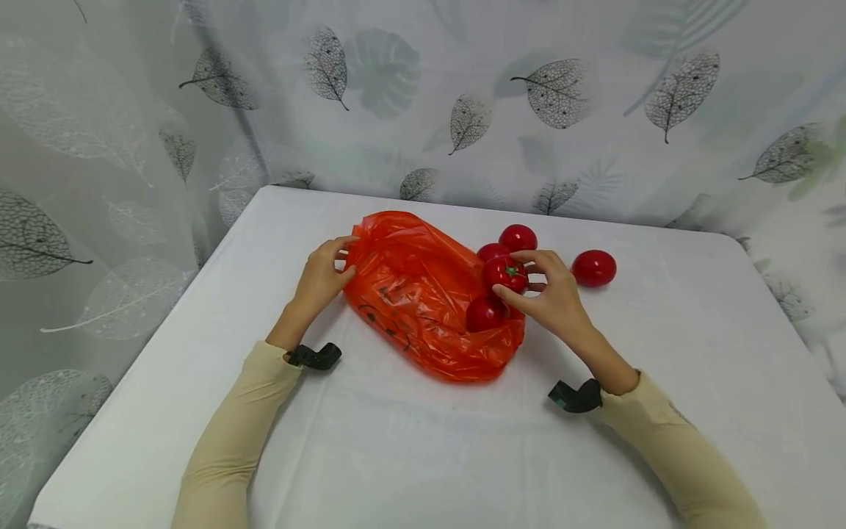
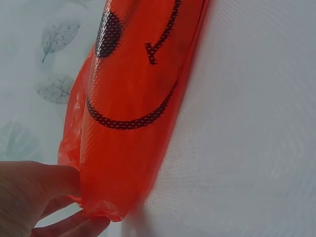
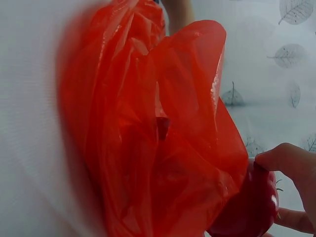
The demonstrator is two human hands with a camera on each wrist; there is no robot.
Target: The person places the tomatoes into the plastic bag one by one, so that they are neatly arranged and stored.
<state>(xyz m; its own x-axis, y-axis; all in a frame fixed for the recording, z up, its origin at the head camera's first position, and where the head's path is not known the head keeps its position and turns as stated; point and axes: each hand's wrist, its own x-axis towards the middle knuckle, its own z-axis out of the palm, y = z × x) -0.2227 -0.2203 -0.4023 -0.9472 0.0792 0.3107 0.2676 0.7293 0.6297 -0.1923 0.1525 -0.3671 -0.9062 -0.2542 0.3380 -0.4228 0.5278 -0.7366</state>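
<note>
Through the head feed I have the red plastic bag [image 1: 403, 301] lying aslant on the white surface [image 1: 396, 448], crumpled, its wide mouth toward the right. My left grip [image 1: 320, 275], a bare hand, is pinching the far left end of it, and on the left wrist feed I can see the thumb and fingers folded around the film, just beside the black printed face [image 2: 123, 122]. My right grip [image 1: 547, 288] is grasping a tomato with a green calyx [image 1: 505, 274] between thumb and fingertips, over the mouth of the bag at its right end; on the right wrist feed the bag's film hides part of that fruit. Just below the held one I make out a lower tomato [image 1: 485, 314], nestled within the bag's mouth. Behind it sit a half-hidden tomato [image 1: 492, 252], which I cannot place as inside or outside the bag, and a rear tomato [image 1: 518, 237] close by on the surface. A lone tomato [image 1: 593, 268] lies apart to the right, beyond the right grip. Both arms wear beige sleeves [image 1: 221, 448], with a dark wrist mount [image 1: 576, 397] on each. A leaf-patterned cloth [image 1: 416, 125] hangs behind the surface.
</note>
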